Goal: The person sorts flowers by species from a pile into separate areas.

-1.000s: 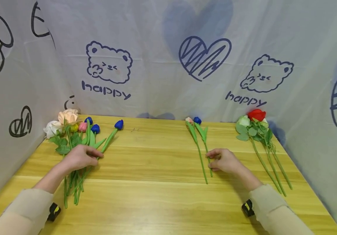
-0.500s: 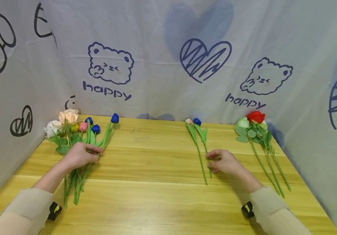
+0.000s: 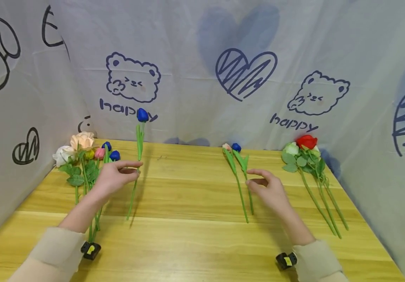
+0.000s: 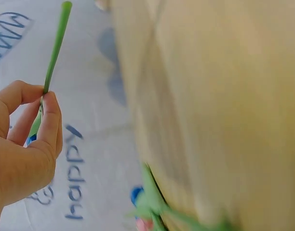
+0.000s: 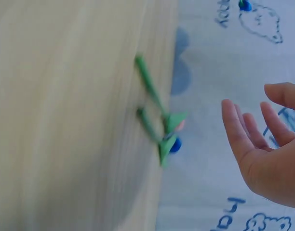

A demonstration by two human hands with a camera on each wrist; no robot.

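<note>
My left hand (image 3: 112,180) pinches the green stem of a blue tulip (image 3: 142,115) between thumb and fingers, holding it nearly upright above the table. In the left wrist view the stem (image 4: 57,45) runs out past the fingertips, and the hand hides much of the bloom. My right hand (image 3: 273,192) has its fingers spread with nothing between them, as the right wrist view shows. It is nearest a second blue tulip (image 3: 236,147) lying on the table, with a pink tulip (image 3: 227,147) lying just left of that one.
At the left lies a bunch with a peach rose (image 3: 82,140), a white rose (image 3: 63,155), a pink bloom (image 3: 99,152) and more blue tulips (image 3: 115,156). A red rose (image 3: 306,141) and pale green roses (image 3: 291,149) lie at the right. White curtains (image 3: 188,98) surround the wooden table (image 3: 188,243).
My left hand has lifted the blue tulip off the bunch side, up and to the right, turning it upright. My right hand has risen slightly from the stem beside it.
</note>
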